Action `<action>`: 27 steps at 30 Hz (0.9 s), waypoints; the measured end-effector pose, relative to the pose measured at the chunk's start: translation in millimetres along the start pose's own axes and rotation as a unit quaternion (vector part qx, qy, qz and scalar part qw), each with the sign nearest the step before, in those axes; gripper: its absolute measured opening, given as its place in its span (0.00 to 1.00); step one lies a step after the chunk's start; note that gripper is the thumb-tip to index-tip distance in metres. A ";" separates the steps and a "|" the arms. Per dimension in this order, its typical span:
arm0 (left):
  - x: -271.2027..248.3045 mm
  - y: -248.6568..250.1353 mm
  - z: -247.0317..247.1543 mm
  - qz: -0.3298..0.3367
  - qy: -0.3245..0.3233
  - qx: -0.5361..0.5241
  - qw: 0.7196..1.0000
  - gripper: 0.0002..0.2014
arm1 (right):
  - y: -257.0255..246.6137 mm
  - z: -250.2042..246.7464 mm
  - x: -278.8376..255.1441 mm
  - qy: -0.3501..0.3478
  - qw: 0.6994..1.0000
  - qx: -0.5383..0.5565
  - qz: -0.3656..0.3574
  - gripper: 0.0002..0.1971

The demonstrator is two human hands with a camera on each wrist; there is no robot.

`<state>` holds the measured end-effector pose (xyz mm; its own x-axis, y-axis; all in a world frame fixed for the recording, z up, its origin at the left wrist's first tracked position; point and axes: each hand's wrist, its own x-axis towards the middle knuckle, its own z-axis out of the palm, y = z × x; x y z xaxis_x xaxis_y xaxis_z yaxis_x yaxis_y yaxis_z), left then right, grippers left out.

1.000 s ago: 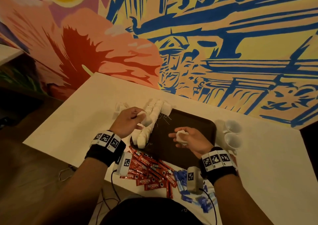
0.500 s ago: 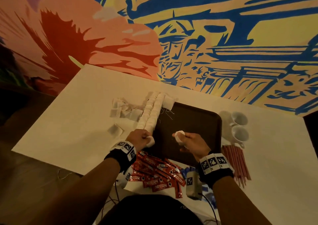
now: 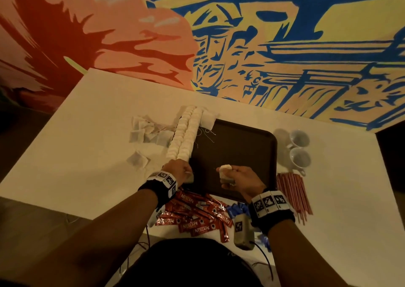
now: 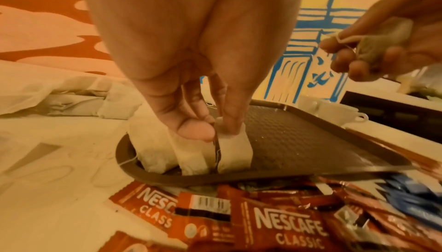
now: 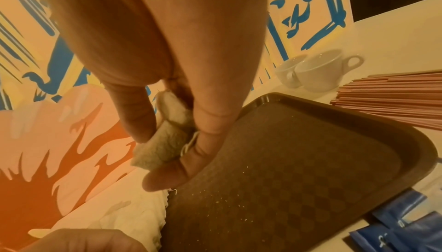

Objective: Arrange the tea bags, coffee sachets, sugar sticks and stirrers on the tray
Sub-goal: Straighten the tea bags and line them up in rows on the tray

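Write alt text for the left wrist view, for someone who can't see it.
A left hand presses a tea bag upright into the near corner of a brown tray. Red Nescafe sachets lie in front; the right hand grips another bag.

wall: mural [image 3: 285,34], orange flower, blue line art | table [image 3: 92,115]: white | light: dim, warm

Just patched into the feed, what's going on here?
A person is lining tea bags up along the brown tray's left side. The left hand pinches a tea bag at the near end of the rows; the right hand holds another tea bag above the tray. Coffee sachets and stirrers lie on the table.
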<state>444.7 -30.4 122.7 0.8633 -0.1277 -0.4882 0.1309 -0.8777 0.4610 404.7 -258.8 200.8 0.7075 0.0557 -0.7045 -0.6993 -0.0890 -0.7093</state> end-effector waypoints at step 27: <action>14.0 13.6 -7.1 0.104 -0.018 0.201 0.974 0.13 | 5.7 -1.6 5.5 -0.009 0.998 -0.060 -0.010 0.09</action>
<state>462.0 -40.8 127.4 0.8319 -0.3318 -0.4449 -0.2521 -0.9401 0.2296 404.8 -260.5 192.9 0.7187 0.0773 -0.6911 -0.6668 -0.2052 -0.7164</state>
